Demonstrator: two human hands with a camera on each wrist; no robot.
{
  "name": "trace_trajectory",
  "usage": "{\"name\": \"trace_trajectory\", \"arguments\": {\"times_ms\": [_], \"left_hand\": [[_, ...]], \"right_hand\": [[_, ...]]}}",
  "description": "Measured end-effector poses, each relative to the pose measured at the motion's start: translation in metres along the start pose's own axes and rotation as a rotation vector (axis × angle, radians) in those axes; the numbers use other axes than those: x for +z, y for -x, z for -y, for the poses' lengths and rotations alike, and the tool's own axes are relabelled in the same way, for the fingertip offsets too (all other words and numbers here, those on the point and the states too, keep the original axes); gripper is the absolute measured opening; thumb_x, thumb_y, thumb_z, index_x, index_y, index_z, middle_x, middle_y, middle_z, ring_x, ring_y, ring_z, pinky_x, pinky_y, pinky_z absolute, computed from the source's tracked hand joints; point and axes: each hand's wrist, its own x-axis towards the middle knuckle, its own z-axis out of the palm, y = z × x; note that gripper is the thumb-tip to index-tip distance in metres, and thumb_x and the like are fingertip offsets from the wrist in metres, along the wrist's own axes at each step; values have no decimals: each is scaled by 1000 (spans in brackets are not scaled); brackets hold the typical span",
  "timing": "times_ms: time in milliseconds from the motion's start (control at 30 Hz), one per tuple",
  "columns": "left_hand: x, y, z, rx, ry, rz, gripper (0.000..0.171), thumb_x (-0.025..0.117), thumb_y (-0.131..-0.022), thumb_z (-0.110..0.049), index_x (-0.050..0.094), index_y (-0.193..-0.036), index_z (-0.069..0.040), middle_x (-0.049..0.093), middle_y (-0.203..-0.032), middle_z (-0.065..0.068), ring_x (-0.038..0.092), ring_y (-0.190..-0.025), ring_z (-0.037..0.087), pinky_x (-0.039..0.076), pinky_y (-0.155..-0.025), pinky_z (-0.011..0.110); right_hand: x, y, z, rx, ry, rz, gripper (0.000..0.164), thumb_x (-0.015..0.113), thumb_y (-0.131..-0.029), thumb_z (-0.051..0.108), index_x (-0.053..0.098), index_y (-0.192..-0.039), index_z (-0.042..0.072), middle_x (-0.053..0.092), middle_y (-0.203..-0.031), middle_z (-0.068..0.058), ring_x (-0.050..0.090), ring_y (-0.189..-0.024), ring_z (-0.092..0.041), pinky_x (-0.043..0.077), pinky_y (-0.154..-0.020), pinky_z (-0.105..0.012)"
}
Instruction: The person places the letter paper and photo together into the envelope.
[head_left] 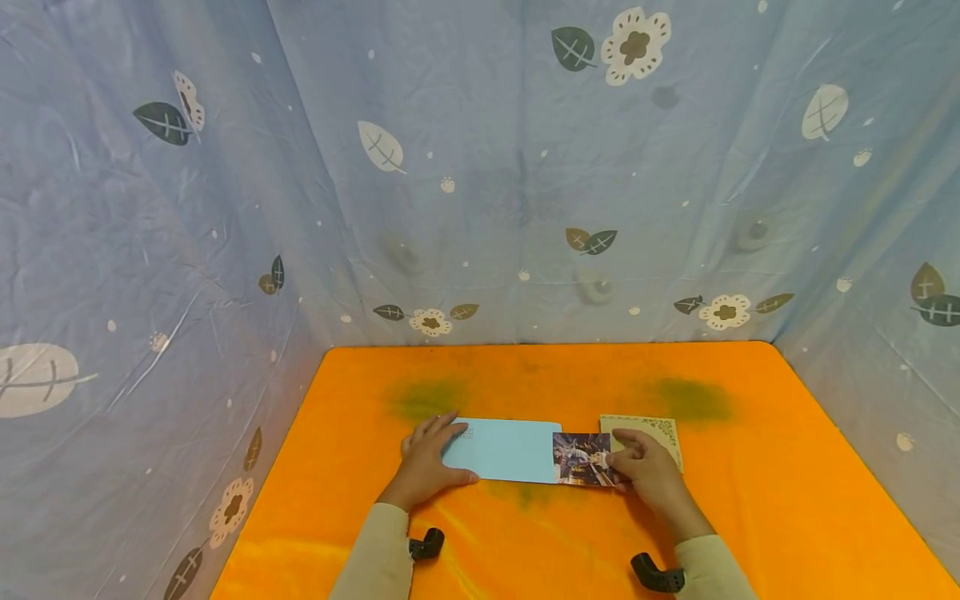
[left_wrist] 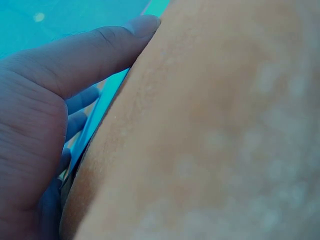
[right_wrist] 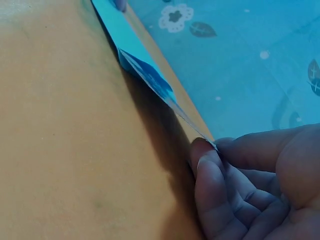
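A pale blue envelope (head_left: 510,451) lies lengthwise before me, small print near its left end. My left hand (head_left: 427,463) holds that end, thumb at the near edge and fingers at the far edge. The left wrist view shows the thumb along the envelope's blue edge (left_wrist: 103,102). Between thumb and fingers, my right hand (head_left: 651,473) pinches the right end of a dark, colourful picture card (head_left: 579,457). The card's left end meets the envelope's right end; in the right wrist view the card (right_wrist: 159,86) sits at the envelope's mouth (right_wrist: 125,61).
A cream card with a floral border (head_left: 651,428) lies behind my right hand, partly covered by it. The orange tabletop (head_left: 525,375) has greenish smudges. Blue patterned curtains (head_left: 480,208) hang behind the table and on both sides.
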Motion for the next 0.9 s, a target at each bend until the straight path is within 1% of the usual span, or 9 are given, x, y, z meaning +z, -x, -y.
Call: {"name": "trace_trajectory", "arguments": {"times_ms": [167,333,467,567,900], "left_hand": [[0,-1,-1,-1,-4,2,93,97,-80,-52,59,-160,-24,35,-175,0,23,-160,36,15,-119,65],[0,-1,0,-1,-11,3,93,97,-80,-53,60,-159,-24,35,-174,0,23,-160,37,16,-119,65],[0,-1,1,2,-17,2,93,97,-80,-54,59,-159,-24,35,-174,-1,24,-159,37,16,-119,66],[0,-1,1,4,-22,2,93,97,-80,-54,59,-160,-24,35,-175,-1,24,-159,37,16,-119,66],[0,-1,1,11,-20,1,93,97,-80,-54,60,-159,-23,35,-175,0,24,-159,37,16,-119,66]], "right_hand": [[0,2,2,14,10,-32,35,64,-109,-1,57,-140,-15,70,-101,-17,66,-77,-28,61,-66,-36],[3,4,4,15,2,-26,29,65,-108,-2,60,-132,-15,69,-96,-16,66,-75,-29,61,-64,-37],[6,5,6,19,9,-6,26,66,-106,-2,61,-128,-15,68,-91,-15,67,-72,-30,61,-62,-37],[8,6,7,18,23,9,23,66,-106,-3,62,-127,-15,69,-90,-15,67,-72,-30,61,-62,-36],[11,3,5,26,39,21,25,65,-106,-5,61,-129,-15,68,-91,-15,68,-71,-30,61,-62,-37]]}}
